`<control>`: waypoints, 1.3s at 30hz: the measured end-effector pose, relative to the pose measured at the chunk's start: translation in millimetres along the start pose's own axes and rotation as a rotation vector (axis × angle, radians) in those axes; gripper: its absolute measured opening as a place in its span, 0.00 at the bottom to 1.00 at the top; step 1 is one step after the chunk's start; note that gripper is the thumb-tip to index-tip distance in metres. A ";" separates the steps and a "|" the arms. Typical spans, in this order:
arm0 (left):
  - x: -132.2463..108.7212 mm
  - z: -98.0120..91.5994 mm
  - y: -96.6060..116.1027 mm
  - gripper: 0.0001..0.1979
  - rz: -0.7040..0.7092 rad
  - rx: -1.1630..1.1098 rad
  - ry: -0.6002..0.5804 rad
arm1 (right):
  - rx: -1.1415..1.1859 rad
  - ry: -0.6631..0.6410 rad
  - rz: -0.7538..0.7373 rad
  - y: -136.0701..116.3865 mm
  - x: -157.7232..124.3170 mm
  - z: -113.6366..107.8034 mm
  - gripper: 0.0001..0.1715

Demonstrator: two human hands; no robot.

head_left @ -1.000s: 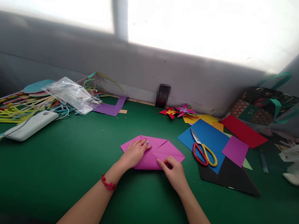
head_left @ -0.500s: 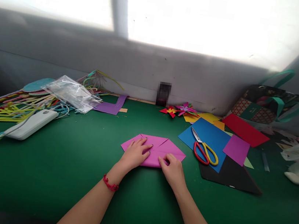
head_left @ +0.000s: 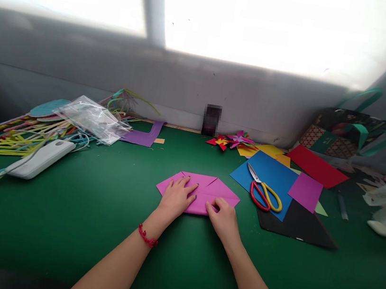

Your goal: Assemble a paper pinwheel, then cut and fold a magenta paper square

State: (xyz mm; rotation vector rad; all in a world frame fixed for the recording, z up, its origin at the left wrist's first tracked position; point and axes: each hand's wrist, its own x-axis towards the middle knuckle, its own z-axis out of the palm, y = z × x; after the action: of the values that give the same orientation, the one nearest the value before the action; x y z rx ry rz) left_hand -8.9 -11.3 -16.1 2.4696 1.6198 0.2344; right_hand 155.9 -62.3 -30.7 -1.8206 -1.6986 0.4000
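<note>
A folded pink paper point(head_left: 205, 182) lies flat on the green table point(head_left: 95, 226), its left and right ends pointed and its near edge straight. Spread over its left half is my left hand point(head_left: 175, 197), fingers apart and pressing down, a red bracelet on the wrist. The fingers of my right hand point(head_left: 223, 215) are curled, with thumb and index finger at the near edge of the paper, right of centre.
To the right, red-and-yellow-handled scissors point(head_left: 265, 196) rest on blue paper point(head_left: 242, 174), beside a black sheet point(head_left: 296, 226) and red paper point(head_left: 315, 166). Paper flowers point(head_left: 238, 139) are at the back. A white device point(head_left: 42, 159) and pipe cleaners point(head_left: 9, 145) lie left.
My left hand has shifted slightly to the right on the paper. My right hand has barely moved, and the paper keeps its shape.
</note>
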 end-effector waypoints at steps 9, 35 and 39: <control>0.1 1.0 0.9 0.21 -0.005 -0.003 0.011 | 0.009 0.000 0.001 -0.3 -0.1 -0.7 0.15; -2.6 3.9 0.6 0.21 -0.003 -0.022 0.023 | -0.070 -0.008 -0.019 -1.2 0.9 -4.2 0.15; -3.8 3.8 0.4 0.21 -0.001 -0.021 0.017 | -0.137 -0.058 -0.024 -7.6 8.1 -15.1 0.11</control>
State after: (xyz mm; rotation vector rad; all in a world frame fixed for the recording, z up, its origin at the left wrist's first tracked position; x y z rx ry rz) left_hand -9.2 -15.2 -19.9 2.4579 1.6160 0.2714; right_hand 160.1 -57.9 -13.0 -1.9002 -1.8249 0.3364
